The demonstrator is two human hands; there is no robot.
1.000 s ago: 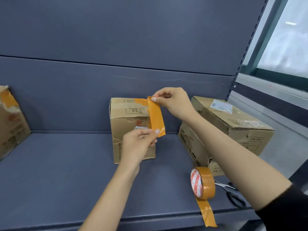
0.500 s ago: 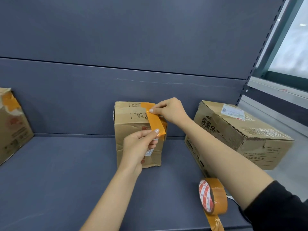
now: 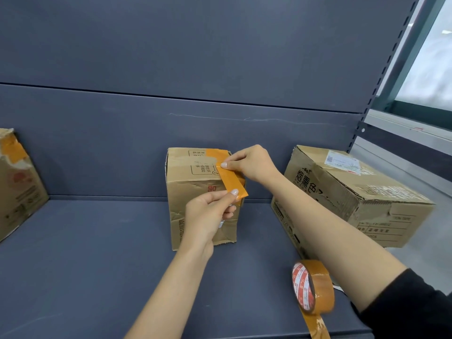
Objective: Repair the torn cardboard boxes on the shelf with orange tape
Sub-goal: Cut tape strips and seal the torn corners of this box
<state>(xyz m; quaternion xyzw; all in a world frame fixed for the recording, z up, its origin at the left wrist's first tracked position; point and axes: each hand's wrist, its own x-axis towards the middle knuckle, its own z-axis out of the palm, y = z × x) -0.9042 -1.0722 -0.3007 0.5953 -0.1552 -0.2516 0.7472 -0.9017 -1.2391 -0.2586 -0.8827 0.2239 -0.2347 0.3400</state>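
Cardboard box [image 3: 195, 192] shut, tape strip [image 3: 232, 181] pinched by both hands.

Left cardboard box [image 3: 17, 184] cut off by frame's left edge. Tape roll's [image 3: 314, 287] hanging tail runs off bottom edge. My right forearm [image 3: 342, 236] hides right box's [image 3: 362, 192] lower front. Middle box's [image 3: 195, 192] print too small to read.

one head-worn view, close above the shelf [image 3: 85, 277], faces forward and down toward 12 o'clock, both forearms entering from 6 and 4 o'clock.
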